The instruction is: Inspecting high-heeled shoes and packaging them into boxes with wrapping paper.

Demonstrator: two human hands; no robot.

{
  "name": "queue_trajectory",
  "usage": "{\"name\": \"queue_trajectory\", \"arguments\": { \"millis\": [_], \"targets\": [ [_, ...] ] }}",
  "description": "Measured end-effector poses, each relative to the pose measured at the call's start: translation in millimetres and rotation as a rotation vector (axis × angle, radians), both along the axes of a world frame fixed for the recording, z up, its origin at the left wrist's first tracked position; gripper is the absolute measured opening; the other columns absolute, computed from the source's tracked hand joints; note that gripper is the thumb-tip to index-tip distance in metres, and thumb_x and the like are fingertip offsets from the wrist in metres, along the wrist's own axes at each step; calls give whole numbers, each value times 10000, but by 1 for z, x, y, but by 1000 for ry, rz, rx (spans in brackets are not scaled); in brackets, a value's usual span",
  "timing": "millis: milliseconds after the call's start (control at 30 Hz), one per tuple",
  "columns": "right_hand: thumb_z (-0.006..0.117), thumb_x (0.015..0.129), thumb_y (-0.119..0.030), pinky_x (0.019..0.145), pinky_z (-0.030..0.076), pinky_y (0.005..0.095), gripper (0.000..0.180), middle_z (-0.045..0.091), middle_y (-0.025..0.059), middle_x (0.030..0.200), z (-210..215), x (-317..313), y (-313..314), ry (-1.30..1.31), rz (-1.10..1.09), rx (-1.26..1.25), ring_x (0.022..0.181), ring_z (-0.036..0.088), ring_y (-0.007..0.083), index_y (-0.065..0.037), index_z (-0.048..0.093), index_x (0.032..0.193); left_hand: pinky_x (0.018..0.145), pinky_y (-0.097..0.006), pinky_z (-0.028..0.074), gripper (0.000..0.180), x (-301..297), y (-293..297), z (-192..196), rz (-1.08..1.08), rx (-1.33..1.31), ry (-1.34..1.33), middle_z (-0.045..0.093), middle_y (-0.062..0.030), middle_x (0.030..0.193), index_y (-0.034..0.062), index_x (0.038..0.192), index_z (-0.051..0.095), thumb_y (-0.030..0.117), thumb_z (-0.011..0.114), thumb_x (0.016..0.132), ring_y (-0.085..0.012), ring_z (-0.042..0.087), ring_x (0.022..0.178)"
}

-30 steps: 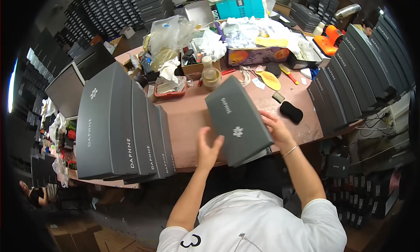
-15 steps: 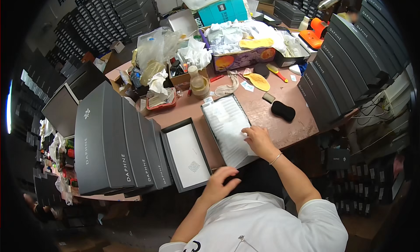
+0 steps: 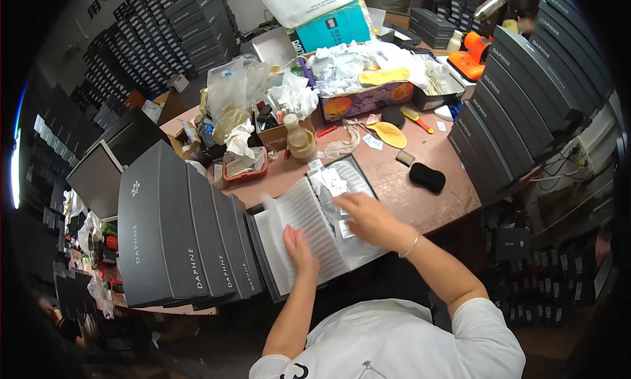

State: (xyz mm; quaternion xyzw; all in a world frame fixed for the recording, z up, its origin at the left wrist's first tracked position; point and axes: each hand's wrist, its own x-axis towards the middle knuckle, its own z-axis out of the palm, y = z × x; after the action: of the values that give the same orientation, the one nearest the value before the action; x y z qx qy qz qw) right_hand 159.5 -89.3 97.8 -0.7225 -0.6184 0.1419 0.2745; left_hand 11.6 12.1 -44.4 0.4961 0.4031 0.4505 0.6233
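Observation:
A shoe box [image 3: 358, 168] stands on the table in front of me, its white ribbed foam sheet [image 3: 299, 211] turned back to the left. My left hand [image 3: 302, 253] rests against this sheet with its fingers stretched out. Over the box reaches my right hand [image 3: 371, 221], fingers apart and slightly blurred, with no object visible in it. Beneath and beside it lie white tags [image 3: 333, 180] and clear wrapped contents whose kind I cannot make out. The grey box lid [image 3: 279, 299] lies at the left, mostly covered by the sheet.
Grey shoe boxes [image 3: 154, 241] are stacked at the left, with another stack [image 3: 509, 96] at the right. Behind are a bottle [image 3: 301, 145], a carton of crumpled paper [image 3: 368, 99], a yellow insole [image 3: 389, 134], a brush [image 3: 417, 119] and a black sponge-like pad [image 3: 427, 178].
The foam sheet has swung from over the box to the left across the lid, uncovering tags and wrapped contents. My left hand has moved up and left onto the sheet; my right shifted slightly left.

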Motion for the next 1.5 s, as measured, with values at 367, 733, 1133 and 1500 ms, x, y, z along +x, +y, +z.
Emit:
{"name": "queue_trajectory", "arguments": {
  "millis": [367,733,1133,1500],
  "targets": [
    [640,742,-39,1037,382,398,712,457,242,1360,-136,94,76,-74,157,-46,1252,458,368,-108,396,1407,1007,-515,334,360,20,-9,28,-736,1160,886,597,-100,1006,76,1120,608,113,660,766,-266,547,1031],
    [590,839,-111,957,413,448,484,523,221,1268,-53,-13,12,-151,28,141,1159,509,388,-19,471,1299,943,-414,448,390,11,-7,19,-531,-749,-458,604,-64,1126,96,1267,471,371,423,994,-217,566,1060],
    [634,789,-183,742,509,465,281,640,196,846,-139,4,-18,-95,-21,-69,819,643,387,20,578,976,838,-432,490,561,7,-15,32,-401,-926,-697,590,-116,1096,76,1155,556,576,472,915,-276,570,1004],
    [602,895,-208,635,496,258,250,654,41,840,-76,35,-14,1194,-44,-261,729,614,105,-2,636,1031,499,-256,391,303,0,6,56,-342,-763,-456,552,-71,840,56,1065,540,306,621,915,-117,478,604]
  ]
}}
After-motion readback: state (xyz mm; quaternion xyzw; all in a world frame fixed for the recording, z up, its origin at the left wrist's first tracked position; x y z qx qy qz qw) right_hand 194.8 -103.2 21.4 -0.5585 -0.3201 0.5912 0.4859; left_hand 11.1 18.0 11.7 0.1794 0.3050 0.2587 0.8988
